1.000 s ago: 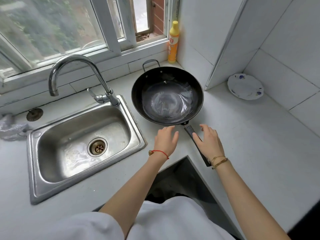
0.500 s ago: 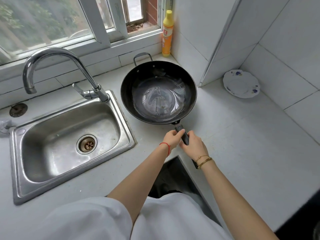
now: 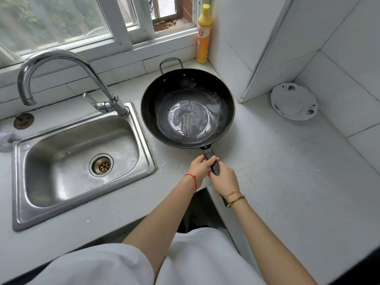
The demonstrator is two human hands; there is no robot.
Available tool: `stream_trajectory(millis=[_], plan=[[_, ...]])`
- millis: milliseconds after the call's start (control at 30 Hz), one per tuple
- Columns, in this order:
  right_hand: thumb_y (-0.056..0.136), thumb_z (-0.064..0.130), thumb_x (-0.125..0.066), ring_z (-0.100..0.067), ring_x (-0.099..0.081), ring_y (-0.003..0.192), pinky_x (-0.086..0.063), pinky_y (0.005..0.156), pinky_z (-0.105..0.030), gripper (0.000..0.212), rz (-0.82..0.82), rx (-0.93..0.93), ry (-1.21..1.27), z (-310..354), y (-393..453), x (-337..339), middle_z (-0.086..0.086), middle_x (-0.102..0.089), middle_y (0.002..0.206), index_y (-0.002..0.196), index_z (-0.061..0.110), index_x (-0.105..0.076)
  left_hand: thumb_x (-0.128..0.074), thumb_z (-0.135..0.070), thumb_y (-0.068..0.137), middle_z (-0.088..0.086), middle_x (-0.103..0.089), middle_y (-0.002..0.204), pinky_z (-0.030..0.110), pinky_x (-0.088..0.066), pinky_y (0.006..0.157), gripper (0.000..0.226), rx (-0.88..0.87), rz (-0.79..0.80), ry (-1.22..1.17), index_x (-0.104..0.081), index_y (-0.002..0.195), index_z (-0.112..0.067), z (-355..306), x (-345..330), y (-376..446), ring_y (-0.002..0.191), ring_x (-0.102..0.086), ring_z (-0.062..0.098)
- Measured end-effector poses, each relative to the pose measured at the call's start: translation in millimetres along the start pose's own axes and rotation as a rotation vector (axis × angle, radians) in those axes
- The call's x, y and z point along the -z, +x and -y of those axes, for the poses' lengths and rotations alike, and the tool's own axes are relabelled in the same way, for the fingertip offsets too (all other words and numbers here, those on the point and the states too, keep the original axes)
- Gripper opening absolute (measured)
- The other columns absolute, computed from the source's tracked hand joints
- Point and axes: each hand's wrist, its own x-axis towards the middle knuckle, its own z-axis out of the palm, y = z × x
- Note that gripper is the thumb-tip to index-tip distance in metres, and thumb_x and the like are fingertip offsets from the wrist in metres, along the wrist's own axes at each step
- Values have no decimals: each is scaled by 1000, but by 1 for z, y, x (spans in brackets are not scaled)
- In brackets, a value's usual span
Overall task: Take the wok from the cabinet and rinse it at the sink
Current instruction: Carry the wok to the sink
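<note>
Wok [image 3: 187, 109] sits beyond both hands (left hand [image 3: 199, 167], right hand [image 3: 224, 177]) gripping its handle.

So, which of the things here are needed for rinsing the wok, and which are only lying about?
For the job:
- wok, on the counter beside the sink
- its long handle, held by the left hand and right hand
- sink
- tap

Only lying about:
- yellow bottle
- flowered plate
- sink plug
</note>
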Motion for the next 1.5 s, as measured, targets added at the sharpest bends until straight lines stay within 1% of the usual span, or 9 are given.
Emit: stream_trajectory(millis=[200,300,400,667,833,967,1133,1267,1500], plan=[[93,36,-58,-24,-64,71,-56,60,-37,25,-19,35,20,-4,1,-3,-6,-67,81,103,14,-62,-58,-8,96,10,-65,103,20,-53,83,17,-29,-9,-69,-60,112,-2,2,-3,-3,90,-62,16],[93,36,-59,-21,-64,74,-55,60,-31,28,-24,45,43,-4,-3,-6,-4,-67,83,109,13,-62,-57,-7,96,11,-64,104,17,-54,77,19,-24,-27,-105,-61,114,-1,2,-3,-9,90,-62,15],[94,36,-59,-18,-64,73,-55,60,-29,31,-27,60,68,-7,-11,-11,0,-65,82,114,13,-62,-57,-6,96,11,-65,104,20,-54,81,17,-30,-35,-129,-62,111,-3,6,-1,-18,91,-63,17],[94,34,-59,-18,-65,77,-59,67,-34,23,-33,115,99,-7,-41,-26,-1,-67,87,110,17,-61,-60,-8,94,9,-70,103,21,-55,82,21,-72,-58,-143,-63,115,-5,17,17,-48,96,-66,17],[94,32,-59,-21,-65,77,-59,69,-38,21,-34,138,107,-4,-67,-40,-2,-67,87,108,16,-62,-63,-12,93,10,-70,106,33,-54,94,11,-77,-62,-117,-69,102,-12,28,33,-74,103,-65,23],[94,33,-58,-22,-65,81,-60,72,-41,22,-26,136,105,-3,-92,-53,-4,-69,91,109,17,-62,-63,-10,92,13,-70,107,26,-56,86,12,-97,-52,-145,-69,102,-9,40,47,-97,101,-66,23],[93,28,-60,-17,-65,75,-59,67,-36,18,-30,137,107,0,-129,-76,-1,-68,85,106,16,-63,-63,-10,92,15,-71,109,29,-56,90,12,-103,-43,-138,-70,102,-10,60,76,-127,105,-67,25],[94,29,-60,-7,-63,74,-50,59,-17,16,-15,122,124,7,-167,-103,3,-67,87,108,20,-61,-63,-15,93,12,-72,111,29,-57,88,22,-98,-56,-85,-69,113,-7,78,107,-155,106,-68,24],[93,30,-60,-13,-66,78,-61,71,-35,19,-31,115,136,25,-227,-150,1,-69,89,109,20,-62,-64,-13,92,13,-72,111,27,-57,86,21,-121,-40,-86,-70,111,-6,102,162,-203,104,-68,24]])
